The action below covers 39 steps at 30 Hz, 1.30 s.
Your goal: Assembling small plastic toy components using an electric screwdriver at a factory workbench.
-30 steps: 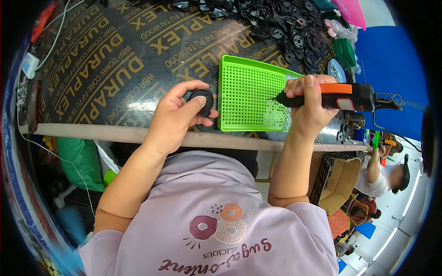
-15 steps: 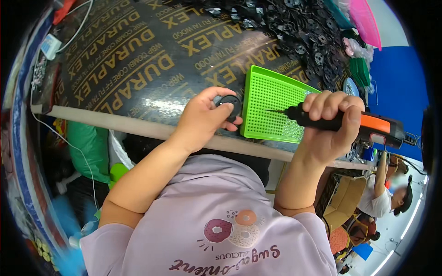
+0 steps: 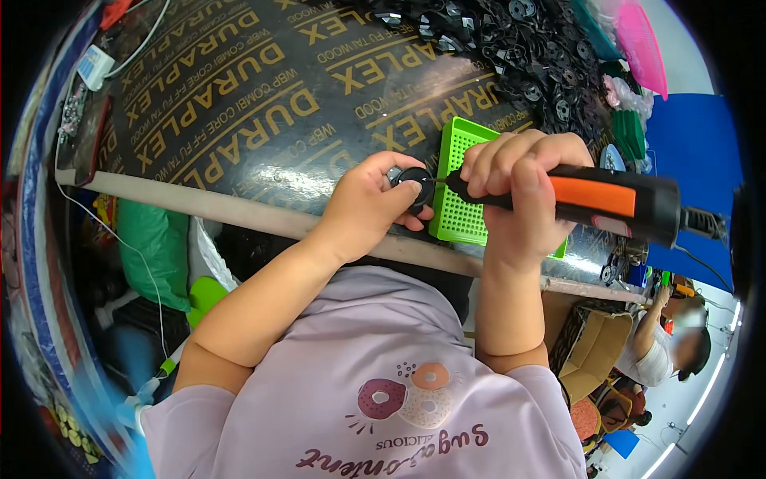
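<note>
Black round part (image 3: 415, 173) clamped in left grip (image 3: 367, 203); right grip (image 3: 523, 191) wrapped around black-and-orange electric screwdriver (image 3: 594, 198), bit (image 3: 440, 180) pointing at part; green perforated tray (image 3: 461, 222) under right grip.

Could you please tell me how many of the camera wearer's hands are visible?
2: the left hand holds a round black part left of the green tray; the right hand grips a black-and-orange power tool.

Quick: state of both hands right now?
Left hand: closed, holding a round black part between thumb and fingers.
Right hand: closed around a black-and-orange electric screwdriver, tip at the part.
</note>
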Each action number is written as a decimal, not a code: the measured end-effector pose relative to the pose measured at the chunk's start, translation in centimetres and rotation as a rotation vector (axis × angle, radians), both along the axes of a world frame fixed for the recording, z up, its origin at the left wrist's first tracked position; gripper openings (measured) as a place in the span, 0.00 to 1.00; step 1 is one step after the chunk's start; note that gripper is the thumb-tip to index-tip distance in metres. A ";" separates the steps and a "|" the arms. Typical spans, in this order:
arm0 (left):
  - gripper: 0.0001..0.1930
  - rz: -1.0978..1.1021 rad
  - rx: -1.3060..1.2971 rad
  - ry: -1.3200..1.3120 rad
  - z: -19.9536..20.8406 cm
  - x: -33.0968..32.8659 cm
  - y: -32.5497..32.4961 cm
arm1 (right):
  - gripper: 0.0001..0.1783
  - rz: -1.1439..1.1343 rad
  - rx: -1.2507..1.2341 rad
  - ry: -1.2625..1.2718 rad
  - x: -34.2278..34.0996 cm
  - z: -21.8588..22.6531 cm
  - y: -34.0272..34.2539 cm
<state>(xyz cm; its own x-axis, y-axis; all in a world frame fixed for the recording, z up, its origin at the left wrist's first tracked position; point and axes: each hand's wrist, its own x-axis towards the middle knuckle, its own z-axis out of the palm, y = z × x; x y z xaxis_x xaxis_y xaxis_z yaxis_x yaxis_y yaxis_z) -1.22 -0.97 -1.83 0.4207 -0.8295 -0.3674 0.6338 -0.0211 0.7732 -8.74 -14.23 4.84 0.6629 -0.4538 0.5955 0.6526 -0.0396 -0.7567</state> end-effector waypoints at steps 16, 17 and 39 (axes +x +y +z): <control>0.13 -0.006 -0.087 -0.004 0.2 -0.4 0.0 | 0.21 0.231 -0.226 0.014 -0.7 0.8 -0.6; 0.13 0.007 -0.033 -0.088 0.4 -0.6 0.0 | 0.22 0.271 -0.265 0.016 -0.8 1.3 -0.8; 0.20 0.059 0.065 -0.353 1.5 0.3 0.6 | 0.08 -0.534 0.058 0.173 -7.1 0.4 -6.1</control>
